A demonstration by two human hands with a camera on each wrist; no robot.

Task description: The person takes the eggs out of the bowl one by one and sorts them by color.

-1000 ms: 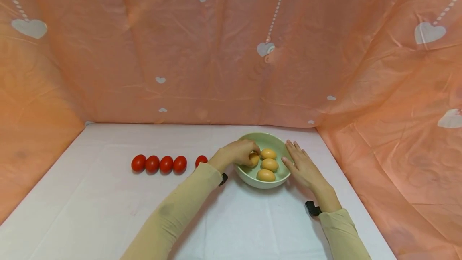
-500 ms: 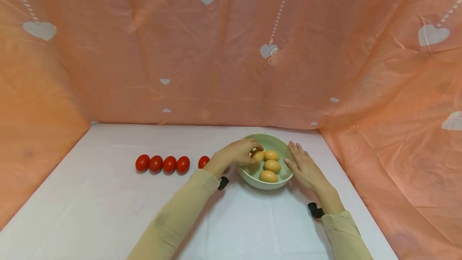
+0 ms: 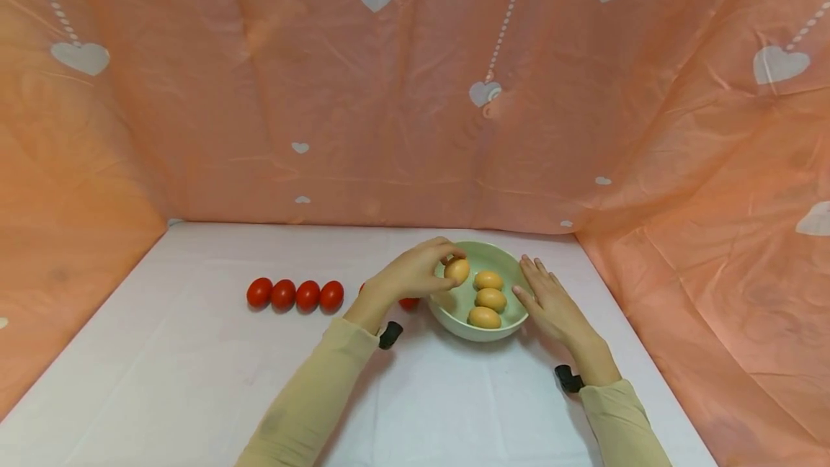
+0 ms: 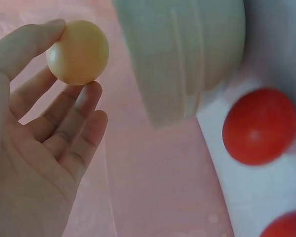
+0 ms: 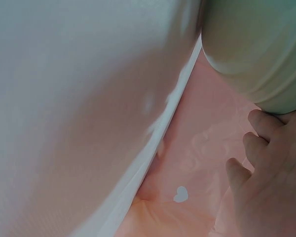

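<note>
My left hand [image 3: 410, 274] pinches a yellow-brown egg [image 3: 457, 271] between thumb and fingers, over the left rim of a pale green bowl [image 3: 476, 334]. In the left wrist view the same egg [image 4: 79, 53] sits at the tips of the thumb and fingers, beside the bowl's outer wall [image 4: 187, 54]. Inside the bowl, three more eggs [image 3: 491, 300] lie in a column. My right hand [image 3: 551, 308] rests against the bowl's right side with its fingers extended. The right wrist view shows its fingers [image 5: 256, 148] next to the bowl wall [image 5: 266, 59].
Several red tomatoes [image 3: 308, 296] lie in a row on the white cloth left of the bowl. Another tomato [image 3: 409, 303] shows beside the bowl, partly hidden by my left hand. An orange sheet with pale hearts [image 3: 415, 128] walls in the table's back and sides.
My left hand has lifted the egg from the bowl's floor up to its left rim, moving slightly left. The right hand stays at the bowl. The head view has shifted slightly.
</note>
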